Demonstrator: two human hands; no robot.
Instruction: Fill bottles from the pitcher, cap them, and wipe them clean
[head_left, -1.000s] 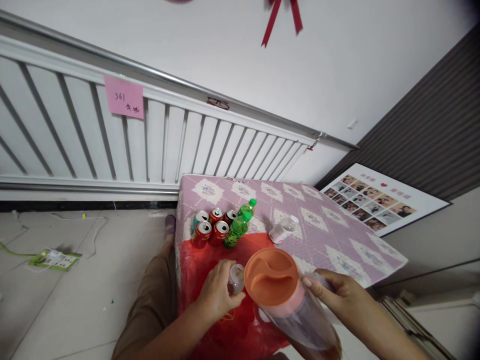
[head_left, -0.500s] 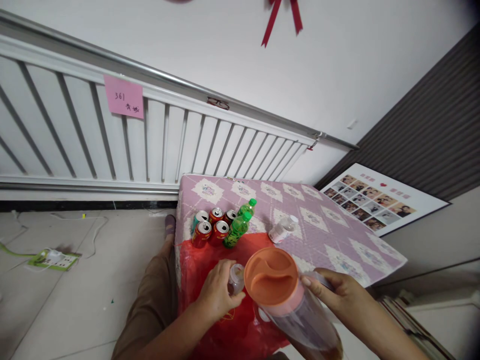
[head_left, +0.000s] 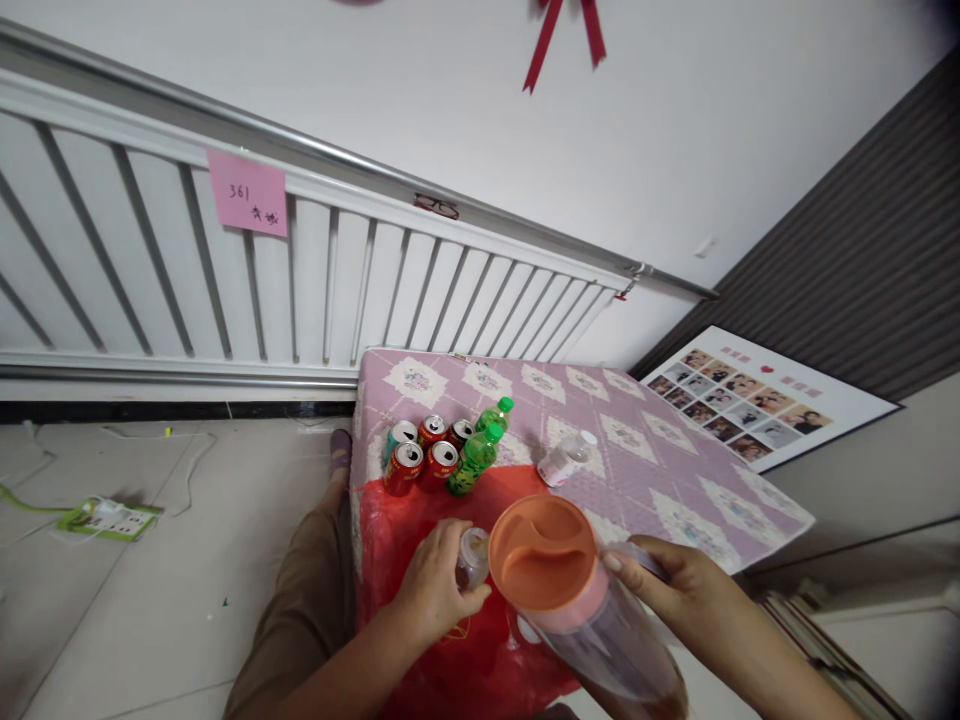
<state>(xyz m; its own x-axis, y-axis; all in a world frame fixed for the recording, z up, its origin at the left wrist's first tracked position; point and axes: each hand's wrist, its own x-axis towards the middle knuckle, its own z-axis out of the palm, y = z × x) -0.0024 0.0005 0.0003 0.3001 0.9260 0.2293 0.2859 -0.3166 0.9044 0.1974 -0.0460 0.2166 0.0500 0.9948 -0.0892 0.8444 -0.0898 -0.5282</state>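
Next to nothing shifts in the head view since the earlier frame: both hands and what they hold keep their places, and the pitcher's lower end sits perhaps slightly farther right. Pouring appears to be under way, with a yellowish trace at the bottle's mouth. Brown liquid remains toward the pitcher's base, and the small bottle stands uncapped; how full it is, I cannot tell.

The left hand [head_left: 433,585] curls around a small, clear, round-mouthed bottle [head_left: 469,570], held over a shiny red plastic sheet [head_left: 409,512]. Its mouth is at the rim of a tall, clear plastic pitcher [head_left: 611,640] with a round orange lid [head_left: 551,525] and a pink collar. The right hand [head_left: 667,580] grips the pitcher's clear handle, keeping it tilted, base toward the lower right and cut off by the picture's edge.
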